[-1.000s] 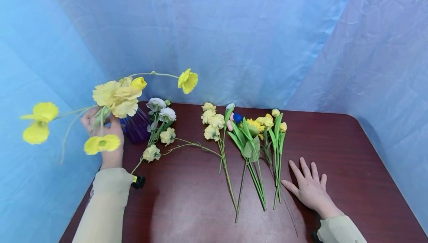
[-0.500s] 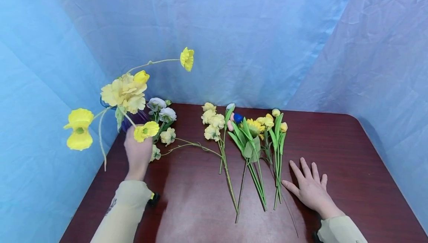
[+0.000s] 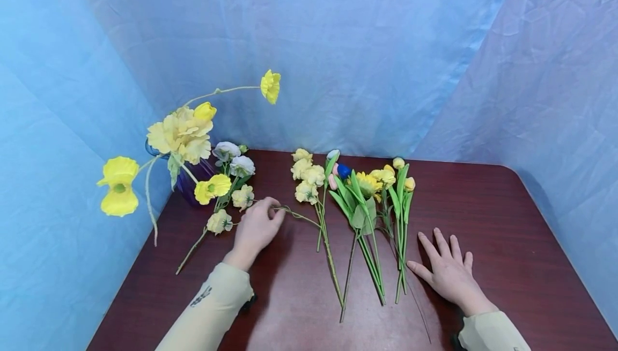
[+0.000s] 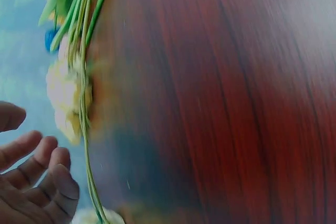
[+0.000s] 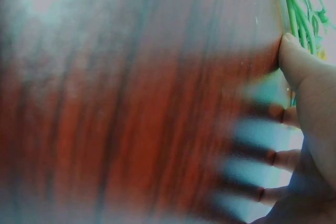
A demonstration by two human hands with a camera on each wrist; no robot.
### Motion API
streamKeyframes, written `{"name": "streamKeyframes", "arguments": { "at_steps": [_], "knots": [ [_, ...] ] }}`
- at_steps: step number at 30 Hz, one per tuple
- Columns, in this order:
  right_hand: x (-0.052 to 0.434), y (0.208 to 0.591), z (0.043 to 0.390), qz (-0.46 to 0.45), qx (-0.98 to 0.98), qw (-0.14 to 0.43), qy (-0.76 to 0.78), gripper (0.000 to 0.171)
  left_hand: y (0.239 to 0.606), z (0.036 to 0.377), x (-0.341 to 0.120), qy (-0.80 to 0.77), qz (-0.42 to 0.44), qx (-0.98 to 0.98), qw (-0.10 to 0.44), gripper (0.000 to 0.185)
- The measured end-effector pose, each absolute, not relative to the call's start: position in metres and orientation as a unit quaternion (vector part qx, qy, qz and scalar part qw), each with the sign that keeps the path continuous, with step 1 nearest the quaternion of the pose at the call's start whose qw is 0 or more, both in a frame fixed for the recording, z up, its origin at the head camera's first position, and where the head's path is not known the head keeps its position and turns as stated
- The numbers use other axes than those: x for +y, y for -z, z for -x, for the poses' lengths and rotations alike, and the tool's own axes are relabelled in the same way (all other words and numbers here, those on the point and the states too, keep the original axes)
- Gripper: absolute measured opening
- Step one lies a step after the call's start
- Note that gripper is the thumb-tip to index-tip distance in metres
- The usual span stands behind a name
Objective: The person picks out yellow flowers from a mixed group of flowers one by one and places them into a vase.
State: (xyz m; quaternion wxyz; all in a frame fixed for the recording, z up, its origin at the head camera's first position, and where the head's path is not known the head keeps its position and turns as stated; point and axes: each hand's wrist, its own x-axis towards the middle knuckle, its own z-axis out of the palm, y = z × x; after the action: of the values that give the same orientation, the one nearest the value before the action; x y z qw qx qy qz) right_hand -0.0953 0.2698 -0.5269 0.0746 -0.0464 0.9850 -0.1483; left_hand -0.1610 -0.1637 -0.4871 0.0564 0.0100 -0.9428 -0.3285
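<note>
Moved: your left hand (image 3: 256, 227) has left the vase (image 3: 195, 179) and now reaches the pale spray's stem (image 3: 289, 212).
Head: fingers loosely curled at the stem; grip unclear. Right hand (image 3: 446, 270) flat, spread on the red-brown table (image 3: 483, 222); blue cloth (image 3: 338, 45) behind.
Left wrist: fingers (image 4: 37, 150) relaxed beside the stem (image 4: 86, 145).
Right wrist: blurred; thumb (image 5: 296, 59) on wood.
Writing: none legible.

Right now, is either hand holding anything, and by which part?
The left hand reaches the thin stem of the cream flower spray; whether it grips cannot be told. The right hand lies flat on the table, holding nothing.
</note>
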Motion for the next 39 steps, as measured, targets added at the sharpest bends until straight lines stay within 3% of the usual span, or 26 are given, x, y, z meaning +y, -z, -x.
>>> {"name": "streamKeyframes", "arguments": {
  "at_steps": [12,21,31,39],
  "knots": [
    [0.270,0.528,0.096,0.047,0.986,0.075,0.142,0.087,0.482,0.153,-0.104,0.253,0.023,-0.966,-0.039,0.018],
    [0.272,0.531,0.096,0.047,0.987,0.072,0.138,0.087,0.487,0.148,-0.074,0.209,0.037,-0.970,-0.121,0.038],
    [0.273,0.530,0.096,0.048,0.986,0.076,0.137,0.088,0.498,0.150,-0.063,0.162,0.046,-0.979,-0.115,0.045],
    [0.273,0.528,0.096,0.047,0.986,0.081,0.137,0.089,0.499,0.153,-0.070,0.282,-0.011,-0.949,-0.144,0.043]
  ]
}}
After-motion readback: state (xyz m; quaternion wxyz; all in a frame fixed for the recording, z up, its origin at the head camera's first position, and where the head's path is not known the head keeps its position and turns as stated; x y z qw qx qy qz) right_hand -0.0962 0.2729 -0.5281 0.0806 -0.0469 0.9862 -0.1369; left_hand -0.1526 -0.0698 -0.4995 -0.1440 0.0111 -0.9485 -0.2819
